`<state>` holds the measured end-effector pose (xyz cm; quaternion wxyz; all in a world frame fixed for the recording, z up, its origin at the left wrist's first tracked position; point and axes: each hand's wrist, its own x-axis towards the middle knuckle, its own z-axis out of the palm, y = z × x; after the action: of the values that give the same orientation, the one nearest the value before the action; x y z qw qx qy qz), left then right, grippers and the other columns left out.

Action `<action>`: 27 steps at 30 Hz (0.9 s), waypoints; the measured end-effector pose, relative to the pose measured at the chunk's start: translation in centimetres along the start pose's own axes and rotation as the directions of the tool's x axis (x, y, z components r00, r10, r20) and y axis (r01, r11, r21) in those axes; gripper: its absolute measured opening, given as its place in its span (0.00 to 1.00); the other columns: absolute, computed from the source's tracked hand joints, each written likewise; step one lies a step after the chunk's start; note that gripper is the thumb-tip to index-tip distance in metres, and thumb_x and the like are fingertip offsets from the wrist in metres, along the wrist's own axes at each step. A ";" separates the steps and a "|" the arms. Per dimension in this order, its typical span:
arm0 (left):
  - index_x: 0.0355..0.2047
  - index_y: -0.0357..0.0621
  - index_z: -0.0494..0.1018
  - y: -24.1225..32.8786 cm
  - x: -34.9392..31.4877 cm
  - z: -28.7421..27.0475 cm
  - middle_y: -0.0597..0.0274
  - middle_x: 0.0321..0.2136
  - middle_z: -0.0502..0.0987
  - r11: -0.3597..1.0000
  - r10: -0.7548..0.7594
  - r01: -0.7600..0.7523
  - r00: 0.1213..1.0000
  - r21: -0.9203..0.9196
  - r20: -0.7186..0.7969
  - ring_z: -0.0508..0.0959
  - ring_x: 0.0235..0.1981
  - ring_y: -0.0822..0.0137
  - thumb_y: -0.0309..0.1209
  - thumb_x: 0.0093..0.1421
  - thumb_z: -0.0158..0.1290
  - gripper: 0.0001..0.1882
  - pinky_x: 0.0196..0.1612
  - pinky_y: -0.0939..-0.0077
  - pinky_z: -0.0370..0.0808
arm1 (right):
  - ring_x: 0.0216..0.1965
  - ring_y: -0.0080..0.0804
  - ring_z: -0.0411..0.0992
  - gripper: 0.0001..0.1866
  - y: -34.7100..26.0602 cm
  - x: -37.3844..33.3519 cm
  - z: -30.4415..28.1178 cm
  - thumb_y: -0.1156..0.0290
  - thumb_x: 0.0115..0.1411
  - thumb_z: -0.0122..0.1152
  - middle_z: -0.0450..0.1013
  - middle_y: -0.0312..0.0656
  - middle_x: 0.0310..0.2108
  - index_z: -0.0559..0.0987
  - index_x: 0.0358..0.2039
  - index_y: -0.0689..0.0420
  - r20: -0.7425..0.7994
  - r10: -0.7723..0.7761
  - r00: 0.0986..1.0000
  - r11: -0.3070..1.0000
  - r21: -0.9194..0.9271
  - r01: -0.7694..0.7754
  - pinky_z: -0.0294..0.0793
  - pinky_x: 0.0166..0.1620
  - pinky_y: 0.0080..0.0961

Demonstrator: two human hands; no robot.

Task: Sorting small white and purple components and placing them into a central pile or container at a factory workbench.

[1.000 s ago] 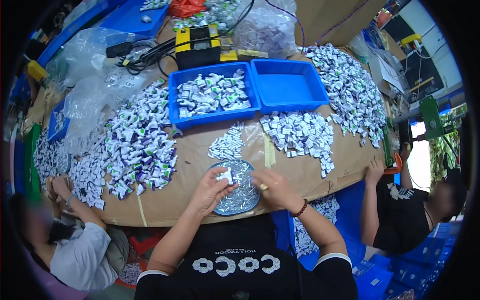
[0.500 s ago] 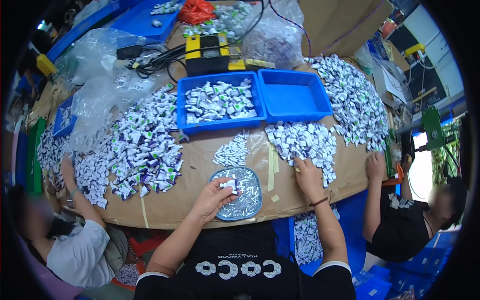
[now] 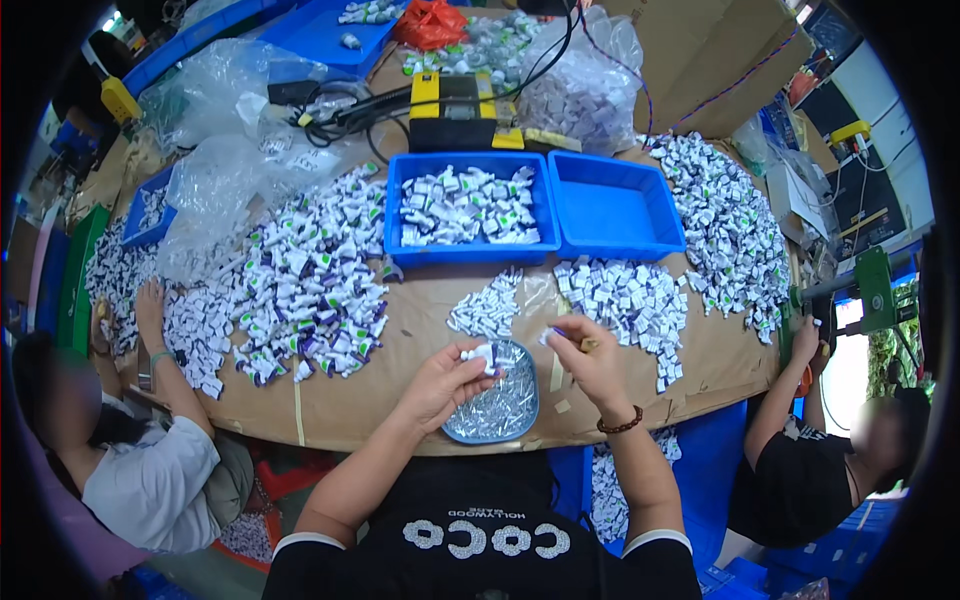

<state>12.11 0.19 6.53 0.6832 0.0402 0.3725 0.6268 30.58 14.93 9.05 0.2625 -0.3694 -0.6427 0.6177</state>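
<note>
Over a grey-blue tray (image 3: 536,405) of small silvery metal pins or screws, my left hand (image 3: 438,388) pinches a white and purple plastic toy part (image 3: 482,356). My right hand (image 3: 594,368), wearing a beaded bracelet, is just to its right and holds a small white plastic piece (image 3: 548,337) between thumb and fingers. The two pieces are apart. Beyond the tray lies a little heap of slender white parts (image 3: 487,306). Right of that is a pile of blocky white pieces (image 3: 625,305). To the left spreads a large heap of white, purple and green toy parts (image 3: 310,280).
A blue bin (image 3: 470,257) holds similar white and green parts; a second blue bin (image 3: 615,200) adjoins it. Behind stand a yellow and black box (image 3: 450,115) with cables and a bag of parts (image 3: 585,75). Co-workers sit left (image 3: 160,480) and right (image 3: 810,480).
My right hand has moved from the blocky white pile back toward my left hand, now with a small white piece. The left hand still holds the toy part; the view has shifted slightly.
</note>
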 end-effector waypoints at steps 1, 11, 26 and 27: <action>0.49 0.39 0.66 0.1 0.1 0.0 0.60 0.40 0.75 1.000 0.004 -0.004 1.000 0.005 0.010 0.77 0.41 0.69 0.26 0.63 0.52 0.15 0.44 0.79 0.77 | 0.26 0.14 0.67 0.08 -0.8 -0.1 0.9 0.76 0.57 0.62 0.73 0.32 0.27 0.78 0.38 0.62 0.041 0.041 0.998 0.996 0.071 -0.044 0.64 0.27 0.13; 0.48 0.38 0.66 -0.1 -0.2 -0.6 0.56 0.42 0.75 1.000 0.019 -0.018 0.999 -0.025 0.035 0.79 0.40 0.67 0.26 0.62 0.52 0.15 0.42 0.79 0.78 | 0.25 0.10 0.65 0.08 -0.3 -0.1 4.3 0.77 0.56 0.64 0.71 0.30 0.26 0.77 0.36 0.62 0.089 0.070 0.994 0.957 0.274 -0.092 0.61 0.26 0.08; 0.45 0.37 0.70 -0.3 -0.5 -0.3 0.60 0.38 0.76 0.996 0.093 -0.092 0.995 0.021 -0.036 0.77 0.36 0.73 0.25 0.61 0.54 0.12 0.42 0.81 0.76 | 0.28 0.13 0.68 0.07 0.8 -0.9 4.3 0.77 0.56 0.65 0.75 0.34 0.28 0.77 0.34 0.64 0.162 0.015 0.987 0.991 0.130 -0.037 0.67 0.30 0.12; 0.45 0.37 0.70 -0.2 -0.7 -0.2 0.60 0.38 0.76 0.994 0.097 -0.095 0.994 0.048 -0.041 0.77 0.36 0.73 0.25 0.61 0.54 0.12 0.41 0.81 0.76 | 0.28 0.13 0.69 0.07 0.8 -1.0 4.1 0.77 0.56 0.64 0.75 0.34 0.28 0.77 0.34 0.64 0.186 0.014 0.982 0.994 0.108 -0.034 0.67 0.30 0.12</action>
<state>12.22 -0.52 6.57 0.6431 0.0600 0.3991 0.6509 27.99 11.64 7.93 0.2142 -0.3028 -0.6246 0.6872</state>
